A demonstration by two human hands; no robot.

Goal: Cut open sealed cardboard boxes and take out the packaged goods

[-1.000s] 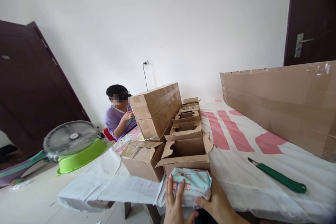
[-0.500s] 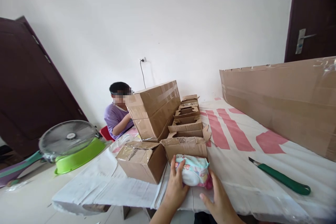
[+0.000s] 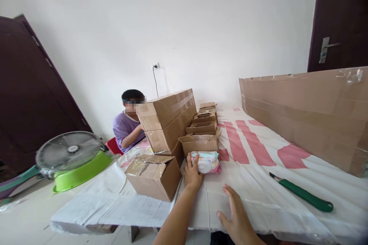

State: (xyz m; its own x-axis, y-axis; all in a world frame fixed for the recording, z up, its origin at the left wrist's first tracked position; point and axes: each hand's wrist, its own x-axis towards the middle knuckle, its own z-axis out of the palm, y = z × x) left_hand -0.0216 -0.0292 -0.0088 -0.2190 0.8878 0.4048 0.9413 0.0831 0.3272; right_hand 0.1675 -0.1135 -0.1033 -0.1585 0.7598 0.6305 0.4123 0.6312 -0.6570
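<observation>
Wet-wipes pack [image 3: 206,162] lies on the counter [image 3: 253,183] near its front edge, pressed against the nearest open carton [image 3: 199,144] of a row running toward the far edge. Closed box [image 3: 153,176] sits just left; green-handled knife [image 3: 301,192] well apart to the right; bare cloth between. Left hand [image 3: 192,174]: arm extended, fingers curled loosely on the pack's left end, grip probably light. Right hand [image 3: 237,218]: open, flat, palm down, holding nothing, at the front edge.
</observation>
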